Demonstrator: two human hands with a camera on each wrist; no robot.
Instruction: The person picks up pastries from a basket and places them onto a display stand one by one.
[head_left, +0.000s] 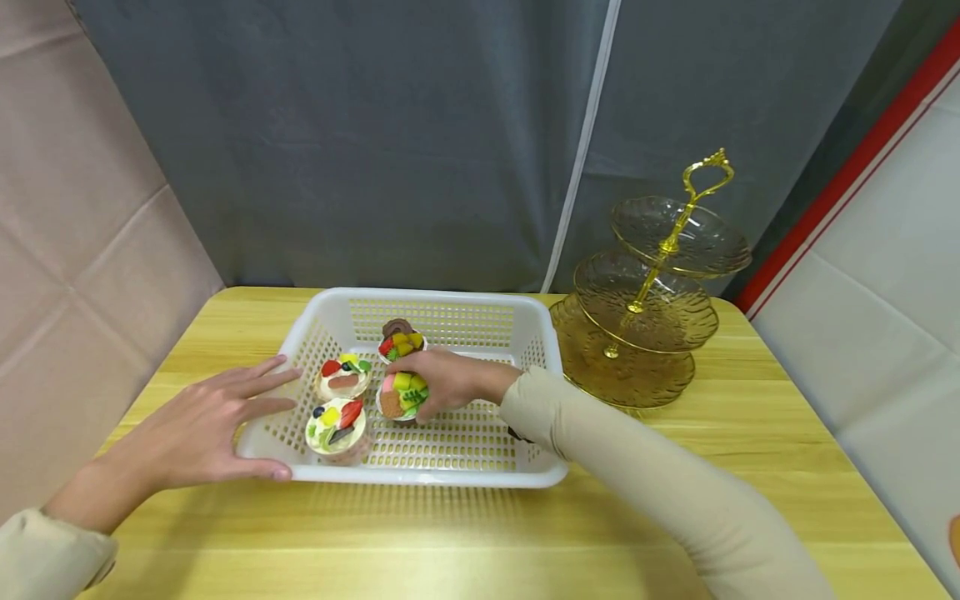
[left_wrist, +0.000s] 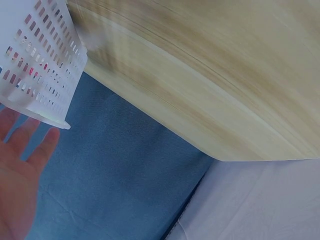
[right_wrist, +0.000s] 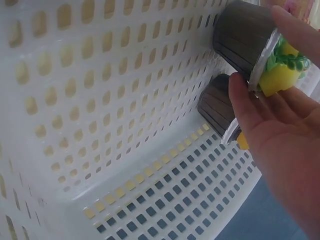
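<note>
My right hand (head_left: 459, 379) reaches into a white plastic basket (head_left: 427, 477) and holds a fruit-topped dessert cup (head_left: 396, 400) near its rim, thumb on one side and fingers on the other. In the right wrist view this dessert cup (right_wrist: 242, 42) has a dark body, yellow chunks and green leaves. Behind it stands a dessert cup with a chocolate swirl (head_left: 397, 329). Two cream-topped dessert cups (head_left: 324, 440) sit at the basket's left. My left hand (head_left: 217, 412) is spread at the basket's left end, its fingers extended along the rim.
A three-tier amber cake stand (head_left: 652, 367) with a gold handle rises right of the basket, close to its edge. The wooden table (head_left: 465, 542) meets a grey curtain (head_left: 360, 167) at the back. Pale panels border both sides.
</note>
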